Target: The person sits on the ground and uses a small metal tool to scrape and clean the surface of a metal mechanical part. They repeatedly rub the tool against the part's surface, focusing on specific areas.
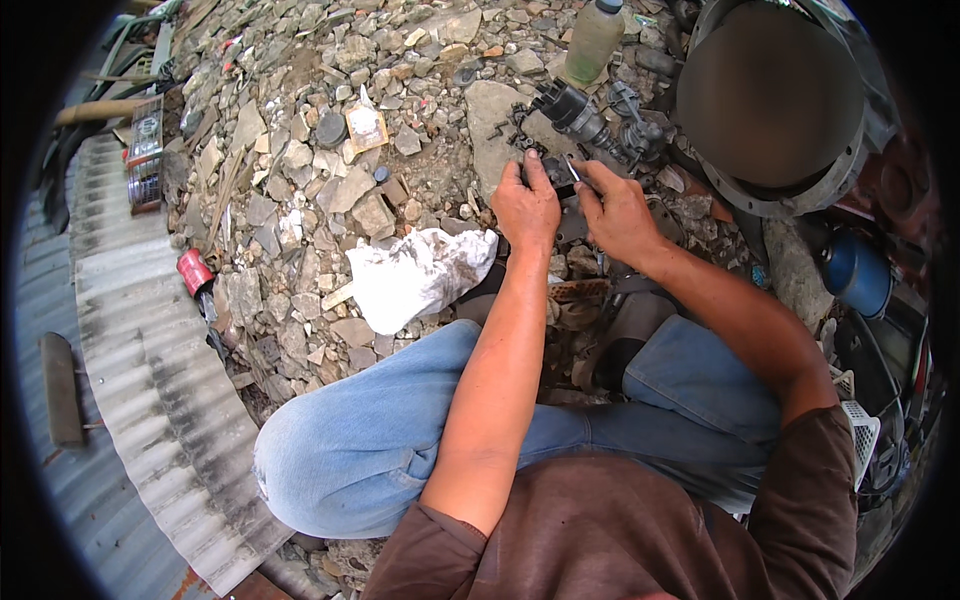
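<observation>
Rod [571,167], slim and metallic, pinched in right hand [612,210]; probably light, stiff, perhaps slippery, best gripped mid-shaft. Cannot tell contents of curled left hand [527,208].

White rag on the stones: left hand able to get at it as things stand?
Likely yes: the white rag lies uncovered on the stones, close by to the left of the left hand, with nothing visible between them.

Metal ring [770,204] blurred inside, slim thing [573,171] in right hand [620,212] too small to tell
</observation>
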`<action>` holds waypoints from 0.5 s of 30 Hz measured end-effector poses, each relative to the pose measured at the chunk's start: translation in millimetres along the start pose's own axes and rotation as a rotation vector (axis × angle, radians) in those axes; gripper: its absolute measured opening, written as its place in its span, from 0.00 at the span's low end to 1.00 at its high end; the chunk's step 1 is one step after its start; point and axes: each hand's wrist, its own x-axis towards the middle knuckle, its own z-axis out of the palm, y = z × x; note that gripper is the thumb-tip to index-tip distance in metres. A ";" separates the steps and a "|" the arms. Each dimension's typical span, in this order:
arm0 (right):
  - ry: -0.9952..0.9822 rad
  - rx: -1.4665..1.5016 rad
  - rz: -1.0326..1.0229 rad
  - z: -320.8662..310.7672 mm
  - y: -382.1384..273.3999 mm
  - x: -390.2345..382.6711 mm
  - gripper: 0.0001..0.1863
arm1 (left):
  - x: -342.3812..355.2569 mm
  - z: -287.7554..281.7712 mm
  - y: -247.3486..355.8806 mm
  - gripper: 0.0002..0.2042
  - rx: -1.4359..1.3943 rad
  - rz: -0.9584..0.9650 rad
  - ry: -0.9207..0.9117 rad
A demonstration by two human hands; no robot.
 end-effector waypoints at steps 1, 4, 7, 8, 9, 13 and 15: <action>0.018 -0.005 0.002 1.5 1.9 -0.5 0.14 | -0.6 0.5 1.7 0.24 0.027 0.000 0.001; 0.041 -0.023 0.024 4.7 1.9 -1.4 0.14 | -0.2 0.9 0.4 0.24 0.029 0.005 0.011; 0.076 -0.022 0.076 7.7 2.7 -1.8 0.14 | -0.8 1.6 1.3 0.24 0.022 0.004 0.005; 0.077 -0.023 0.079 7.4 3.9 -2.3 0.14 | -1.4 2.0 2.4 0.24 0.025 0.002 0.000; 0.074 -0.024 0.077 7.8 2.9 -1.7 0.14 | -0.6 3.0 -0.8 0.24 0.020 0.032 0.027; 0.016 -0.021 -0.002 2.2 1.8 0.7 0.14 | 0.8 6.0 -6.2 0.26 -0.028 0.115 0.086; 0.032 0.000 0.001 2.3 1.9 0.0 0.14 | 0.4 6.1 -5.9 0.26 -0.033 0.110 0.081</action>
